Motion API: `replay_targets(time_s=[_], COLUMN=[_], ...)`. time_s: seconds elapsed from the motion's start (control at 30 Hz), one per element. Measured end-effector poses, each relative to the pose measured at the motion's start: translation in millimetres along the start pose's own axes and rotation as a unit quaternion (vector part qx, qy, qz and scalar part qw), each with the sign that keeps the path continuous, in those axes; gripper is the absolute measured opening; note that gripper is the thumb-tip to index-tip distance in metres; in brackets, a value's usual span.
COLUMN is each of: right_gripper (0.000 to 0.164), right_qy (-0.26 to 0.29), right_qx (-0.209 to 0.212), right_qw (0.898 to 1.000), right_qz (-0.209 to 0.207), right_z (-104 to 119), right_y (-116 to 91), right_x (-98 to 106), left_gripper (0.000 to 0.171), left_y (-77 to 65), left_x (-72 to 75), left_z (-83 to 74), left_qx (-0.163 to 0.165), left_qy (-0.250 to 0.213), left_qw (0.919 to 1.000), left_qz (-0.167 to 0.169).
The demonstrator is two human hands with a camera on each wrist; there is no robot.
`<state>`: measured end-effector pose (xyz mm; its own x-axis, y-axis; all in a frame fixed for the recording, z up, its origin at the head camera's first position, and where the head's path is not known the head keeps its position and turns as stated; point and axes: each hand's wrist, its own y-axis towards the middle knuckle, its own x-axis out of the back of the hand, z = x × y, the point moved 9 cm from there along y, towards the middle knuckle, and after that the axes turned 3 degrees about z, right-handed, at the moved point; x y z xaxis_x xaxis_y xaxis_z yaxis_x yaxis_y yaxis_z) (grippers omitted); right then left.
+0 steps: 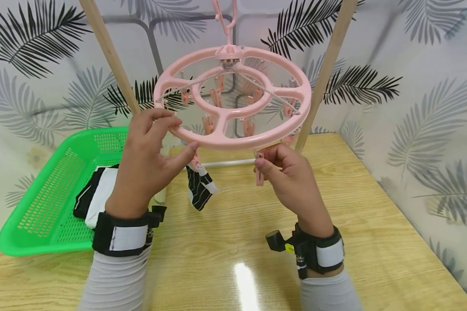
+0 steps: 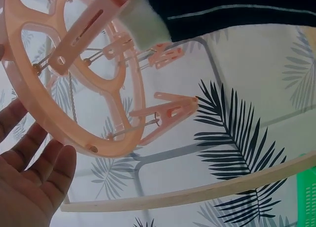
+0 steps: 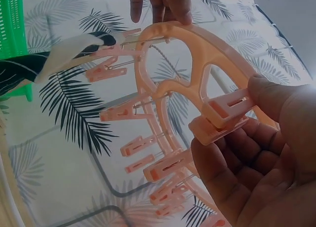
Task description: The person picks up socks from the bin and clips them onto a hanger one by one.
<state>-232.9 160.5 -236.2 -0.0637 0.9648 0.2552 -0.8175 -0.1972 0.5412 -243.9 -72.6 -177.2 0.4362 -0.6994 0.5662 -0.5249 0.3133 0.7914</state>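
A round pink clip hanger (image 1: 233,140) hangs at mid-height, its clothespins dangling from the rings. My left hand (image 1: 142,157) holds its near-left rim, thumb at the front edge and fingers farther round. Just below that hand, a black-and-white striped sock (image 1: 200,188) hangs from a clothespin. In the left wrist view the sock (image 2: 237,12) crosses the top edge. At the near right, my right hand (image 1: 295,179) pinches a pink clothespin (image 1: 260,170) between thumb and fingers. The right wrist view shows this clothespin (image 3: 224,111) close up, with no cloth in it.
A green basket (image 1: 35,207) with black and white cloth items (image 1: 101,190) stands on the wooden table (image 1: 218,242) at left. Wooden poles (image 1: 327,65) rise on both sides of the hanger. Behind is a leaf-patterned backdrop (image 1: 424,142).
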Motion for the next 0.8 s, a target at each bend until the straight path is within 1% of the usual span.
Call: replay_targets(time_s=[0.1,0.17,0.27,0.33,0.4,0.53,0.6,0.67,0.7,0.73,0.8], right_gripper=[0.007,0.007,0.006,0.006,0.006,0.009,0.01,0.011,0.011,0.012,0.013], right_qy=[0.004,0.006,0.004,0.002,0.0,-0.016,-0.033,-0.048,-0.054,-0.056,-0.051], right_qx=[-0.004,-0.008,-0.013,-0.015,-0.016,-0.019,-0.026,-0.036,-0.041,-0.046,-0.055], right_qw=[1.0,1.0,1.0,1.0,1.0,1.0,0.999,0.998,0.998,0.997,0.997], right_qz=[0.003,0.003,0.002,0.002,0.003,0.006,0.003,-0.004,-0.007,-0.009,-0.005], right_z=[-2,-3,-5,-6,-7,-8,-10,-11,-12,-13,-15], right_y=[0,1,1,1,2,2,2,2,2,2,1], right_x=[-3,-4,-6,-7,-9,-12,-11,-10,-9,-9,-11], left_gripper=[0.048,0.049,0.043,0.038,0.032,0.024,0.021,0.02,0.021,0.023,0.027], left_y=[-4.6,-7.7,-11.2,-12.7,-13.1,-9.5,-8.1,-9.7,-12.6,-17.1,-30.3], left_x=[1.9,5.9,14.6,19.5,22.4,21.7,20.5,19.2,18.8,17.8,16.7], left_z=[4.0,8.4,20.1,30.3,41.1,62.9,79.7,104.4,119.0,135.1,165.4], left_qx=[0.004,0.007,0.027,0.047,0.068,0.086,0.097,0.134,0.162,0.194,0.25], left_qy=[-0.002,-0.006,-0.017,-0.018,-0.01,0.015,0.018,0.013,0.011,0.011,0.019], left_qw=[0.9999,0.9996,0.9976,0.9956,0.9942,0.9944,0.9939,0.9902,0.9864,0.9809,0.9676], left_qz=[-0.009,-0.025,-0.062,-0.079,-0.083,-0.06,-0.049,-0.036,-0.027,-0.012,0.029])
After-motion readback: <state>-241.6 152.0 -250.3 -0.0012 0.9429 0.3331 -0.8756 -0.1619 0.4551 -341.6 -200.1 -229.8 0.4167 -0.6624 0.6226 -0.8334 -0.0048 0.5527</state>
